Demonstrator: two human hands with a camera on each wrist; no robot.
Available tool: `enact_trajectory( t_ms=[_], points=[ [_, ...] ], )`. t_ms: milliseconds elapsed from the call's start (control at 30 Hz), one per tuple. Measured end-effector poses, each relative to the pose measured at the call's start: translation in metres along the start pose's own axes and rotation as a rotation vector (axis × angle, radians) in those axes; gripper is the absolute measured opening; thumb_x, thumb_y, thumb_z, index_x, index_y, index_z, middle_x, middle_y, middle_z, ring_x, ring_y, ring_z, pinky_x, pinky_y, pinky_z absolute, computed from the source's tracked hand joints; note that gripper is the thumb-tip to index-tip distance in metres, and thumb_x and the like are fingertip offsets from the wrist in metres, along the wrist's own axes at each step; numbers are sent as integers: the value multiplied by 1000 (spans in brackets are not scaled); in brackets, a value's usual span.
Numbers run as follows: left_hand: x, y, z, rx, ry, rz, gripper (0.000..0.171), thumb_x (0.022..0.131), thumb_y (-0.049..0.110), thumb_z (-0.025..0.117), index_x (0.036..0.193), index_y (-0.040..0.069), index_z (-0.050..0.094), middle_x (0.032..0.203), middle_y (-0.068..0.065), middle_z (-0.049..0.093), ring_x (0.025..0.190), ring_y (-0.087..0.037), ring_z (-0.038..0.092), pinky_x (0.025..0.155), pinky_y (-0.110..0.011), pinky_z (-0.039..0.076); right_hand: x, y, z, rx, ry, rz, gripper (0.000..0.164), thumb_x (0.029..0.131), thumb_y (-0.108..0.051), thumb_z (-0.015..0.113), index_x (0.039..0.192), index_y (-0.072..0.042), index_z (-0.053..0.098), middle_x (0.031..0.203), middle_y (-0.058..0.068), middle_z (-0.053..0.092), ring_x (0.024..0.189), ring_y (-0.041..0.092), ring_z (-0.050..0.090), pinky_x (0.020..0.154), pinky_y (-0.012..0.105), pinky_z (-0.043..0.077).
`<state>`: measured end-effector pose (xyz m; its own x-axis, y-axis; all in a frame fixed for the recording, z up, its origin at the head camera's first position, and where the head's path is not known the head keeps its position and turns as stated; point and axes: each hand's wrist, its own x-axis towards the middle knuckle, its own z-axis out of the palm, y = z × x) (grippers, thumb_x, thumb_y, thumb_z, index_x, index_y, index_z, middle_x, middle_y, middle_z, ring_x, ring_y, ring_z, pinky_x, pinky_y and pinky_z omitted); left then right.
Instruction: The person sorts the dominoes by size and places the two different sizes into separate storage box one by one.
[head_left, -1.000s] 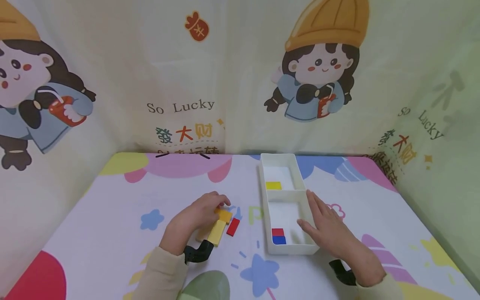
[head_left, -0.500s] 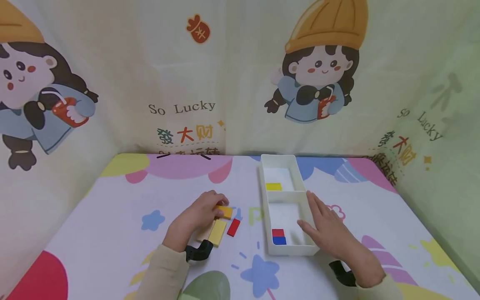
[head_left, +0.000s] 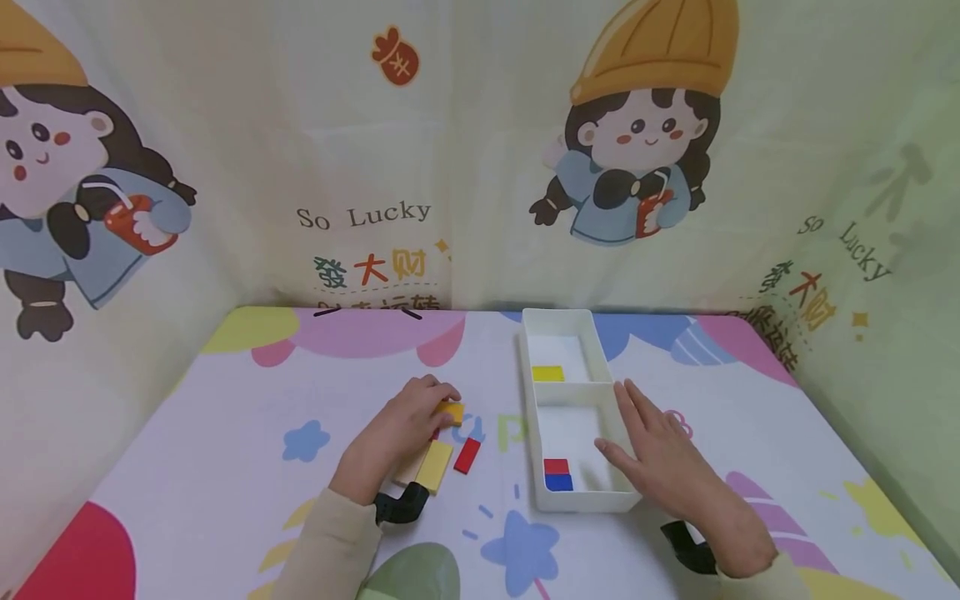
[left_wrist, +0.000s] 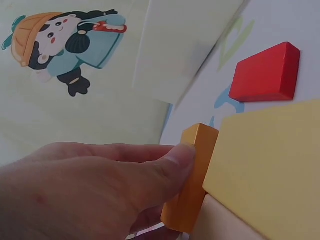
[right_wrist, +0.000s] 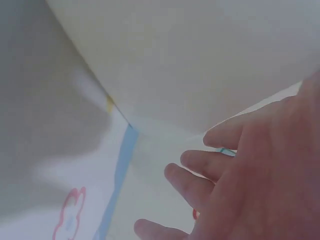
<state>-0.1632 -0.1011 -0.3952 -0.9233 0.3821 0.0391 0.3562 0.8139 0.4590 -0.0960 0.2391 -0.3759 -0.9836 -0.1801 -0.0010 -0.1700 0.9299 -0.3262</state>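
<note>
Orange block (head_left: 452, 413) pinched in the left hand (head_left: 401, 421), right hand (head_left: 658, 454) spread at the white box (head_left: 585, 501)

I see the orange block just left of the middle of the desk (head_left: 225, 450), well in from the back edge. The left hand grips it between thumb and fingers; my left wrist view shows the thumb pressed against its face.

Closer to the desk's near edge, I have a light yellow block (head_left: 435, 467) lying at a slant, with a paler block (head_left: 407, 469), partly hidden by the hand, close along its left side. A loose red block (head_left: 467, 456) lies apart, just to the right.

Farther right stands the white box, its far end at the desk's back edge. In its far compartment I find a yellow block (head_left: 547, 373) in the near left corner; in the near compartment, a boxed red block (head_left: 556, 466) sits right behind a blue block (head_left: 558, 482), also in the near left corner.

The right hand holds nothing: its fingers are stretched out along the box's right wall, the thumb over the near compartment. I cannot tell whether the fingertips touch the wall
</note>
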Motion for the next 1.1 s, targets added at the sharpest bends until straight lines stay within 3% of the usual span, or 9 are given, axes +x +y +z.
enact_trajectory(
  t_ms=[167,400,833,1100],
  points=[
    [1,-2,-2,-1,-1,-7,29,90,17,72,119,15,68,113,-4,61,106,-19,52,93,-34,54,2,-2,0,-2,-6,-8,94,96,-63,46,160,-8,4,164,21,14,147,47,22,114,71,13],
    [1,-1,-3,-7,5,-13,28,90,17,72,118,17,68,112,-4,60,106,-19,51,91,-34,54,4,-3,4,-4,-13,12,93,97,-59,48,160,-10,0,165,20,11,148,46,20,114,71,13],
    [2,1,1,5,-17,-28,29,90,17,73,118,17,68,114,-5,60,104,-19,52,91,-35,55,2,-3,5,-56,7,7,92,97,-59,48,158,-3,8,164,23,13,147,46,23,113,72,16],
    [5,3,4,50,26,5,29,88,19,75,116,16,69,107,-2,62,97,-18,53,87,-34,53,3,-2,6,-35,2,10,93,97,-58,48,159,-5,5,164,23,13,147,47,23,114,71,15]
  ],
)
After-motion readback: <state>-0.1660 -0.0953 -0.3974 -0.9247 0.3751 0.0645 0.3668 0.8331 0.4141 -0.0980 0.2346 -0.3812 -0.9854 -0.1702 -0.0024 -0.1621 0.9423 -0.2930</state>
